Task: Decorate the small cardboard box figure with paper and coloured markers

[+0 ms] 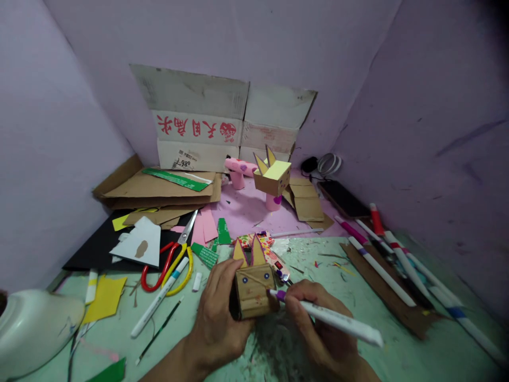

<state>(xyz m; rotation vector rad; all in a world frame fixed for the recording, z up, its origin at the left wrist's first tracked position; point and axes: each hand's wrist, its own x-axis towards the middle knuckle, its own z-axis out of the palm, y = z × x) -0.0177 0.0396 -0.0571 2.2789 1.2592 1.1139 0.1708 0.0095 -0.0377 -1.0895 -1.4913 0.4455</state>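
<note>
A small cardboard box with two pointed yellow ears edged in purple and two dark eye dots is at the lower middle. My left hand is closed around its left side and bottom. In my right hand is a white marker with a purple end, whose tip meets or nearly meets the box's front face near its right edge. Behind the box lies a flower-patterned piece. Farther back, a similar eared box with a pale yellow top stands on a pink tube.
Red and yellow scissors, a blue-banded marker and paper scraps lie left. Several markers and a phone are right. Behind stand a large cardboard sheet and folded cardboard. A white rounded vessel is lower left.
</note>
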